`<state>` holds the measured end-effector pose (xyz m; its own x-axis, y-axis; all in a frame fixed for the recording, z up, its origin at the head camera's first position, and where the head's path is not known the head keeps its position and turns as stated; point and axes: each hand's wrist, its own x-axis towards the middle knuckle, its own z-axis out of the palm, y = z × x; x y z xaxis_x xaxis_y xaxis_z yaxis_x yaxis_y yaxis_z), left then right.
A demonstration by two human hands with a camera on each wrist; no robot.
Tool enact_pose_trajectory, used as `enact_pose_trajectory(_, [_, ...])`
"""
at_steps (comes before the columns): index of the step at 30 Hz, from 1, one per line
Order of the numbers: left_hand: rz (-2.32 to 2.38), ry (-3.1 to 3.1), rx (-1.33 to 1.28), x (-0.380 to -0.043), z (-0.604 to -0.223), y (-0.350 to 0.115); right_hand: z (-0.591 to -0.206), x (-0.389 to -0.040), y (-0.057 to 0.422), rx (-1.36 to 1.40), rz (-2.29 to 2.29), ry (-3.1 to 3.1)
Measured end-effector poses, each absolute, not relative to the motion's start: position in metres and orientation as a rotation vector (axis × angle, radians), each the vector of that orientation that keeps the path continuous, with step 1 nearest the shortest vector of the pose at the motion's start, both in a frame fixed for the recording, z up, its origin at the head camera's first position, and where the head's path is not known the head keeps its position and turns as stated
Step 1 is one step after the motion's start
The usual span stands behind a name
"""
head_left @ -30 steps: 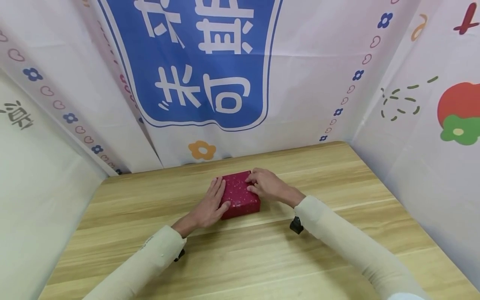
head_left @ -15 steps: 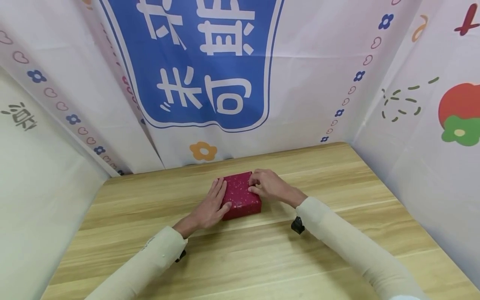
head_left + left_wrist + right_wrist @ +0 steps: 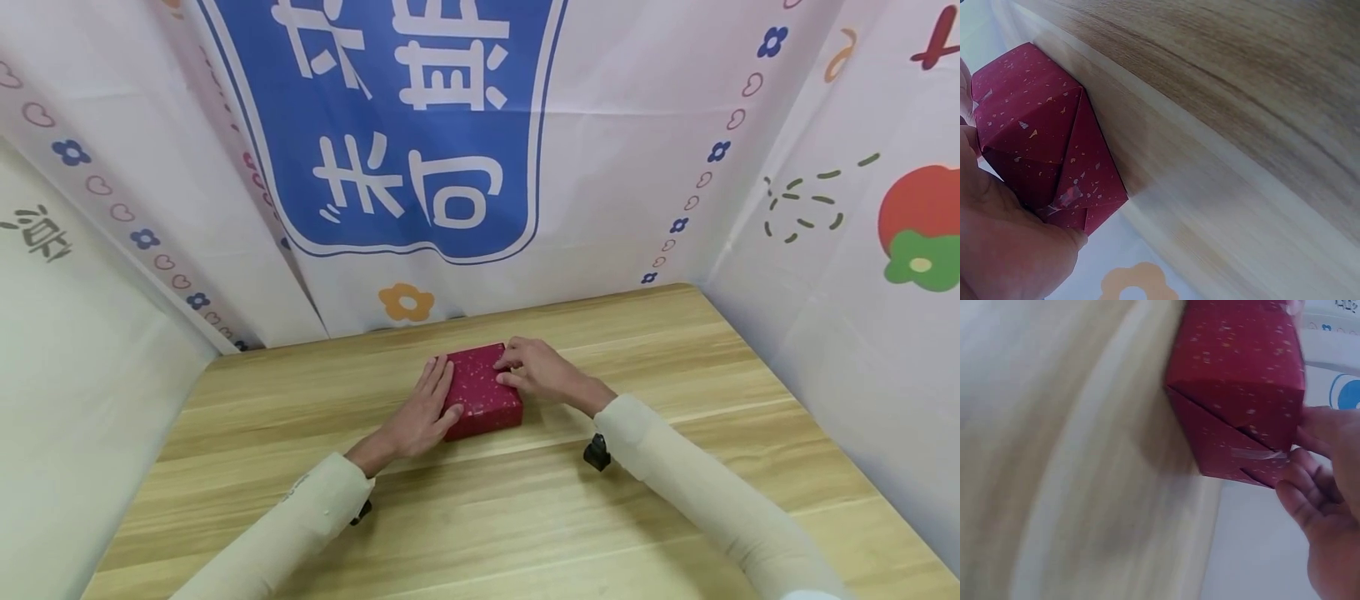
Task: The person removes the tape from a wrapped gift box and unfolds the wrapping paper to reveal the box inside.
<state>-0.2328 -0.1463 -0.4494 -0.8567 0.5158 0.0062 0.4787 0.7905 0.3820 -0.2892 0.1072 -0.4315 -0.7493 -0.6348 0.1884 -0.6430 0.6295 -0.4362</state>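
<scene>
Between the two hands, a box wrapped in dark red speckled paper (image 3: pixel 474 383) lies on the table. The left hand (image 3: pixel 416 417) rests with straight fingers along the box's left edge and its thumb near the front edge. Loosely bent fingers of the right hand (image 3: pixel 536 369) touch the top near the right edge, with a gap between thumb and forefinger. In the right wrist view, a strip of clear tape (image 3: pixel 1257 453) crosses the folded end flap beside the right fingertips. The left wrist view shows the other folded end, with a shiny tape patch (image 3: pixel 1067 197) near the left thumb.
The wood-grain table (image 3: pixel 480 533) extends around the box. A printed cloth (image 3: pixel 600 183) hangs behind its far edge, with more cloth at both sides. Black wrist cameras, such as the right one (image 3: pixel 597 452), hang under the cuffs.
The box and both hands stay in place. The right fingers shift very slightly on the box's top, and the head view moves a little.
</scene>
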Motion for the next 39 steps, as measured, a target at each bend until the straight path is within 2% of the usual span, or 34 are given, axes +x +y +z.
enact_pose_trajectory(10, [0.574, 2.875, 0.805, -0.232, -0.45, -0.145, -0.433, -0.29, 0.109, 1.101, 0.739, -2.786])
enact_pose_trajectory(20, [0.591, 2.88, 0.814, -0.231, -0.45, -0.145, -0.446, -0.293, 0.103, 1.148, 0.522, -2.727])
enact_pose_trajectory(27, [0.58, 2.884, 0.804, -0.232, -0.45, -0.146, -0.446, -0.289, 0.108, 1.057, 0.727, -2.772])
enact_pose_trajectory(39, [0.63, 2.928, 0.858, -0.23, -0.452, -0.145, -0.435, -0.292, 0.112, 1.186, 0.612, -2.774])
